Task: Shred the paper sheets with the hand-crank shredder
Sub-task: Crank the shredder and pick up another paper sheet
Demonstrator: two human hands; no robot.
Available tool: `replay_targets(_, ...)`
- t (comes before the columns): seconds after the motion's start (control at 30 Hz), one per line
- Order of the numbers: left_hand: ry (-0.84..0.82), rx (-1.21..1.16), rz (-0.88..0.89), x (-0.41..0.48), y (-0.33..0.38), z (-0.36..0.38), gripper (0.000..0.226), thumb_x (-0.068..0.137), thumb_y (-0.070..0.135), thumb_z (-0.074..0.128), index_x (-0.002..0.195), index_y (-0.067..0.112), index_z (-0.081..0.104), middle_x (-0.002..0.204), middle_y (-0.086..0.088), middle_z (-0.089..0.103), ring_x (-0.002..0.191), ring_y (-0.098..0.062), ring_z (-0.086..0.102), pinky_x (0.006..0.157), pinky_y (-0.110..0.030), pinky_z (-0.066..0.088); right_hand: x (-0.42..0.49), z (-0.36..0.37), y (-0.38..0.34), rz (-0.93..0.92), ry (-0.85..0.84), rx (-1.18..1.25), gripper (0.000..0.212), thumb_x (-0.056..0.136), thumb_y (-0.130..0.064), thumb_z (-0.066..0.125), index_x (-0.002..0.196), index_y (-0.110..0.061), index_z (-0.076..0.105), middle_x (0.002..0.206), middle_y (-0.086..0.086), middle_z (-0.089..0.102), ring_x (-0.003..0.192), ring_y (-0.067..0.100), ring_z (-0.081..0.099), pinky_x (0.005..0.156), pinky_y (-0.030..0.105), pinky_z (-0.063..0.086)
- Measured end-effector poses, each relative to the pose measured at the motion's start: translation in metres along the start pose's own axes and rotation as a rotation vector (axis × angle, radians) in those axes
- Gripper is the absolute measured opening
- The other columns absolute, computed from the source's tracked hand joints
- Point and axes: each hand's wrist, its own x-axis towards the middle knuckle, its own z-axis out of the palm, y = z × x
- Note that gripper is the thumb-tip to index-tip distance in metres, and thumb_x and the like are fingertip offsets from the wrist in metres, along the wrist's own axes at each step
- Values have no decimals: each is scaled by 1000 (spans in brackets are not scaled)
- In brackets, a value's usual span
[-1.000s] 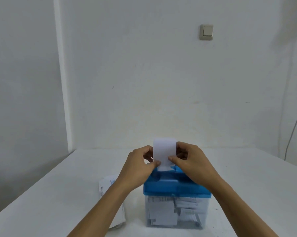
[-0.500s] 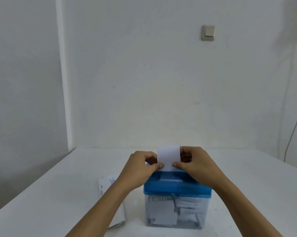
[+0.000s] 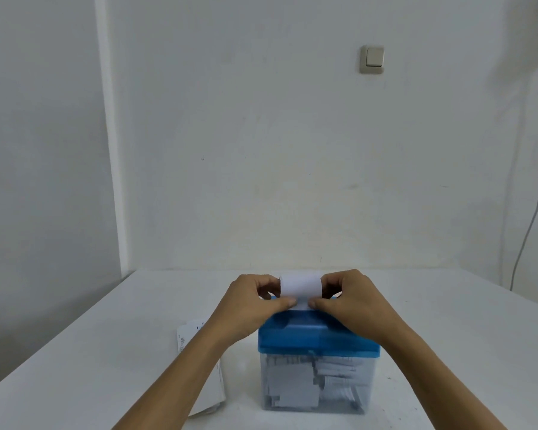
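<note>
Both hands pinch one small white paper sheet [image 3: 300, 286] at the top of the shredder. Left hand [image 3: 251, 305]: grip pressed together, thumb in front at the sheet's lower left edge, fingers curled behind it. Right hand [image 3: 353, 301]: same pinch on the lower right edge, thumb tip nearly meeting the left thumb. Sheet stands upright between the hands, its lower edge at the top of the blue lid [image 3: 317, 338]; whether it sits in the slot cannot be told, as the thumbs cover that line.

Head view, rest of scene. Shredder [image 3: 319, 364] stands on the white table [image 3: 91, 352], near the front edge, centred under the hands. Clear bin [image 3: 315, 384] below the lid holds white paper pieces, some broad, some in strips, filling most of its height. Crank not visible from this angle. Stack of printed paper sheets [image 3: 199, 367] lies flat on the table just left of the shredder, partly hidden by the left forearm. Wall behind carries a light switch [image 3: 372, 59]; a cable [image 3: 531, 218] hangs at far right.
</note>
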Motion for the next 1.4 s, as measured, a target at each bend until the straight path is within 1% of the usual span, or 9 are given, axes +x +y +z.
replay_targets(0.3, 11, 87, -48, 3, 0, 4, 20, 89, 43, 71, 97, 25, 70, 100, 13, 62, 83, -4, 55, 58, -8, 40, -8, -9, 4, -2, 72, 34, 10, 92, -37, 67, 101, -34, 67, 94, -19, 68, 87, 0, 63, 69, 9, 46)
replay_targets(0.43, 11, 38, -49, 0, 0, 4, 11, 90, 39, 70, 93, 29, 66, 88, 20, 58, 81, -2, 55, 57, -6, 42, -38, -19, 34, 32, 312, 116, 41, 98, -1, 49, 110, -38, 59, 111, -21, 62, 98, -4, 57, 96, 22, 50)
replay_targets(0.53, 11, 29, -57, 0, 0, 5, 9, 91, 38, 70, 92, 29, 66, 86, 22, 57, 79, 0, 54, 55, -4, 40, -62, -16, 66, 92, 114, -99, 71, 88, 13, 40, 131, -43, 45, 136, -19, 47, 120, -1, 44, 112, 27, 35)
replay_targets(0.7, -15, 40, -67, 0, 3, 5, 11, 92, 38, 68, 87, 32, 60, 85, 21, 54, 78, 0, 52, 55, -7, 40, -70, 8, 87, 20, -137, -241, 81, 97, -12, 51, 152, -47, 4, 154, -29, 16, 144, -3, 19, 121, 23, 16)
replay_targets(0.87, -45, 44, -91, 1, 5, 7, 10, 93, 37, 67, 93, 30, 60, 98, 14, 58, 88, -5, 54, 66, -11, 41, -73, 21, 82, -7, -139, -260, 61, 99, -22, 50, 148, -34, 15, 140, -19, 34, 124, 2, 40, 111, 19, 32)
replay_targets(0.97, -38, 45, -84, 0, 6, 11, 11, 93, 31, 68, 91, 31, 57, 105, 11, 53, 103, -11, 51, 78, -16, 44, -75, 18, 74, 80, -143, -335, 53, 96, -22, 50, 138, -31, 19, 112, -15, 57, 96, 9, 59, 88, 22, 52)
replay_targets(1.07, -23, 39, -86, 2, 2, 19, 14, 93, 28, 66, 84, 31, 56, 116, 6, 53, 115, -19, 50, 94, -33, 50, -80, 9, 71, 117, -150, -454, 37, 97, -25, 46, 126, -30, 24, 84, -13, 54, 76, 12, 59, 72, 26, 52)
replay_targets(1.2, 20, 4, -95, -2, -6, 35, 6, 96, 26, 55, 100, 23, 58, 118, 5, 54, 108, -18, 54, 98, -43, 50, -84, -9, 55, 145, -213, -522, 14, 95, -24, 44, 104, -31, 36, 86, -14, 52, 77, 10, 57, 68, 24, 50)
replay_targets(1.4, 114, -149, -22, -11, -6, 43, 28, 89, 38, 71, 111, 30, 56, 114, 11, 63, 102, -7, 59, 75, -14, 50, -62, -45, 32, 225, -508, -533, 11, 84, -12, 48, 80, -19, 41, 81, -5, 51, 63, 10, 43, 54, 20, 34)
